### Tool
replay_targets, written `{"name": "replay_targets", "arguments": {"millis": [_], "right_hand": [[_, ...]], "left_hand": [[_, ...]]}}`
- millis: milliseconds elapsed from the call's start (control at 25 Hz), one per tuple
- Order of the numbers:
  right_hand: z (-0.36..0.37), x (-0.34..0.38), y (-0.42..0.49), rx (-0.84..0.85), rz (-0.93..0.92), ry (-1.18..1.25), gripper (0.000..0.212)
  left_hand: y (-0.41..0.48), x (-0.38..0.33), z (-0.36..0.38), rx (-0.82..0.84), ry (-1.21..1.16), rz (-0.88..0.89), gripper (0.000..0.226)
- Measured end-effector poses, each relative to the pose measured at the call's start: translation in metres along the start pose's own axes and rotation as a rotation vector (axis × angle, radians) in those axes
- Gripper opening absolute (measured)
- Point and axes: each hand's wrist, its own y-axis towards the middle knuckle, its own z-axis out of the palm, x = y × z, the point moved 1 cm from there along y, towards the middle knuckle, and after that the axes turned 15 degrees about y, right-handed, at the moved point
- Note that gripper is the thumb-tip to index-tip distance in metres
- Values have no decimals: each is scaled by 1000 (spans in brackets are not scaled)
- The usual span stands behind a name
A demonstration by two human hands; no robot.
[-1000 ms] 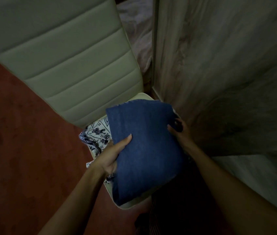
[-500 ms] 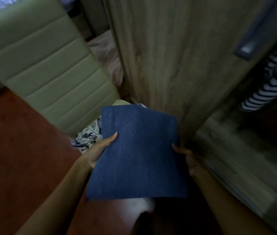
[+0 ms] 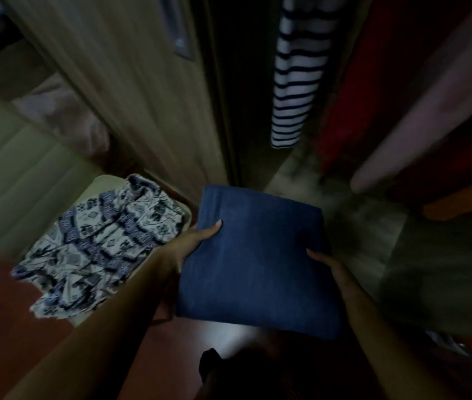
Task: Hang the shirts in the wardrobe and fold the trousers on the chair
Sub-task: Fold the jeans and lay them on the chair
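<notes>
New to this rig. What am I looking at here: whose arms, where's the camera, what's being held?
There is no robot: a person wears one wide-angle camera on the head, looking down at their own bare arms. The left hand and right hand grip opposite edges of folded blue trousers, held in the air in front of an open wardrobe. Inside hangs a striped shirt. At left, a patterned garment lies crumpled on a pale chair. The picture is dim and blurred.
</notes>
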Motion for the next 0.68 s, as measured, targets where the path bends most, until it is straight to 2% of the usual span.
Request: {"name": "replay_targets", "arguments": {"millis": [200, 320, 520, 600, 680], "right_hand": [[-67, 25, 61, -105, -101, 106, 24], [-103, 25, 133, -117, -221, 155, 33], [-131, 30, 246, -162, -340, 176, 34], [-142, 30, 289, -105, -404, 247, 24], [-152, 31, 331, -51, -460, 311, 28]], "left_hand": [[105, -15, 41, -159, 363, 138, 69], [192, -10, 47, -200, 505, 196, 54], [327, 3, 50, -360, 668, 333, 55], [377, 3, 48, -409, 753, 408, 51], [416, 0, 42, -450, 806, 472, 49]]}}
